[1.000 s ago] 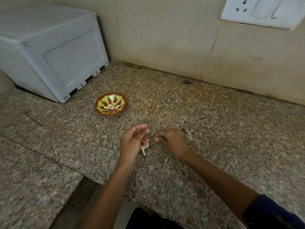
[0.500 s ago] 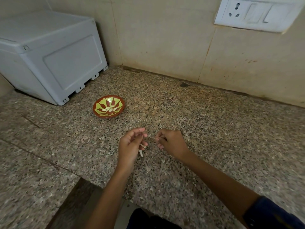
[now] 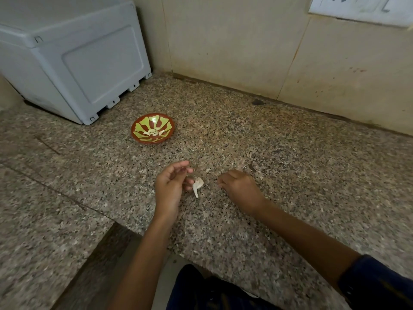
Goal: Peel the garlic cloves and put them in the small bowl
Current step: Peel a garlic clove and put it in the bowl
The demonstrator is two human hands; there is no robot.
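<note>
Your left hand (image 3: 170, 185) pinches a pale, papery garlic clove (image 3: 197, 185) just above the speckled granite desk (image 3: 290, 166). Your right hand (image 3: 240, 188) rests beside it, fingers curled, apparently empty. The small red-and-yellow bowl (image 3: 152, 128), holding peeled white cloves (image 3: 153, 132), sits farther back.
</note>
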